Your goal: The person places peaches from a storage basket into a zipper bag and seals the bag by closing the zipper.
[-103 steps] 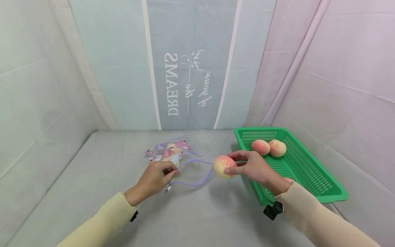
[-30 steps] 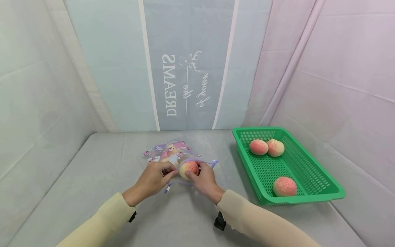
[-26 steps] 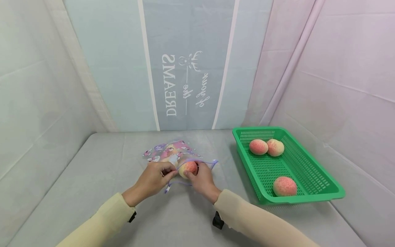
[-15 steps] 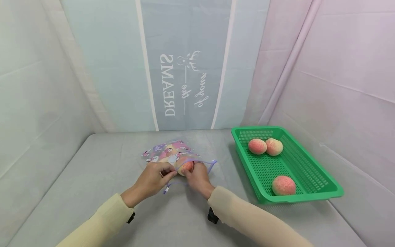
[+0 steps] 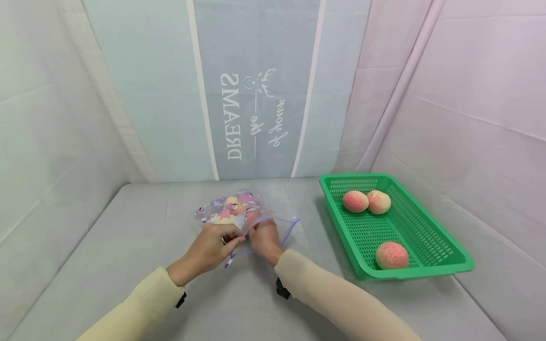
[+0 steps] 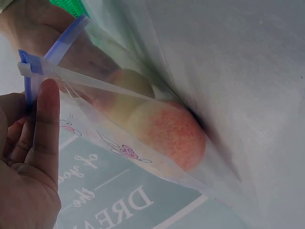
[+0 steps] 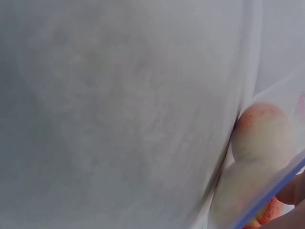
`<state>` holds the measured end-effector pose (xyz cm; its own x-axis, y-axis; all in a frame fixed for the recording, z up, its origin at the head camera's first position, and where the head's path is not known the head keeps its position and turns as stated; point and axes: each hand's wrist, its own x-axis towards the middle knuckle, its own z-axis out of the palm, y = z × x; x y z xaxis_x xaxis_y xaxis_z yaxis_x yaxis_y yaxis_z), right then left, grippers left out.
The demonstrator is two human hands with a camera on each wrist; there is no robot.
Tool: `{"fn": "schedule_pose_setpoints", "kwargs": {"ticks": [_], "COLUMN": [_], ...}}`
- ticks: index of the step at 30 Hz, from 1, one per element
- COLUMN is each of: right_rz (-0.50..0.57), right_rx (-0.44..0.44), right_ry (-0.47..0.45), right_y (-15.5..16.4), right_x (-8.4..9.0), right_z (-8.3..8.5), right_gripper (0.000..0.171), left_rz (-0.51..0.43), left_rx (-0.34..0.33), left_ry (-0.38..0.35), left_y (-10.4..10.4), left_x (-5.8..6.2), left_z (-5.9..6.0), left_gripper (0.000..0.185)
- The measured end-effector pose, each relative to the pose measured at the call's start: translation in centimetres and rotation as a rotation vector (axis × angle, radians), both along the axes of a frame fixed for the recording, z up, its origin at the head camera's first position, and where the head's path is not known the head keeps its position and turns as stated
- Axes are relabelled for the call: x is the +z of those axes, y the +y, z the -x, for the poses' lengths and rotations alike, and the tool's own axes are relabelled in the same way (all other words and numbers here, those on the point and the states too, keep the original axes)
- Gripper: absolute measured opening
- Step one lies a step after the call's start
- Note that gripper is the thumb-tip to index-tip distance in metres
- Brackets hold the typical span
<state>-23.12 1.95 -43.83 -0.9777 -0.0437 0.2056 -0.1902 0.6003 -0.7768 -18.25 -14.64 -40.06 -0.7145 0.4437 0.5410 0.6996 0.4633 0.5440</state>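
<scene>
Peach going into zip bag, mouth pinched open.

Left hand [image 5: 213,246] pinching bag [image 5: 232,210] rim at purple zipper [image 6: 57,47]; right hand [image 5: 262,237] inside mouth, fingers hidden, grasp cannot be told; peach [image 6: 167,131] inside bag. Risk: thin film slipping from pinch, mouth collapsing on wrist. Grey cloth table [image 5: 128,265], curtained walls, green basket [image 5: 426,265] to the right holding three peaches.

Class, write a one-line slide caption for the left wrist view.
Left hand pinches the zip bag mouth open, with a peach inside.
</scene>
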Motion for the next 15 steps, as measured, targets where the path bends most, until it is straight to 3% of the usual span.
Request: {"fn": "schedule_pose_setpoints", "kwargs": {"ticks": [4, 11, 13, 15], "right_rz": [-0.084, -0.538, -0.592, -0.532], "right_rx": [-0.01, 0.045, 0.054, 0.057], "right_ry": [0.027, 0.14, 0.16, 0.123], "right_y": [-0.34, -0.29, -0.22, -0.15], "right_x": [-0.08, 0.15, 0.16, 0.12], "right_z": [0.42, 0.73, 0.82, 0.89], "right_gripper": [0.024, 0.023, 0.023, 0.029], "left_rz": [0.001, 0.007, 0.008, 0.009], "left_rx": [-0.011, -0.022, -0.018, -0.014], "left_ry": [0.005, -0.005, -0.002, 0.0], "left_y": [0.01, 0.09, 0.13, 0.16], "left_x": [-0.08, -0.42, -0.44, -0.4], "left_z": [-0.02, 0.01, 0.03, 0.03], "left_gripper": [0.012, 0.017, 0.018, 0.017]}}
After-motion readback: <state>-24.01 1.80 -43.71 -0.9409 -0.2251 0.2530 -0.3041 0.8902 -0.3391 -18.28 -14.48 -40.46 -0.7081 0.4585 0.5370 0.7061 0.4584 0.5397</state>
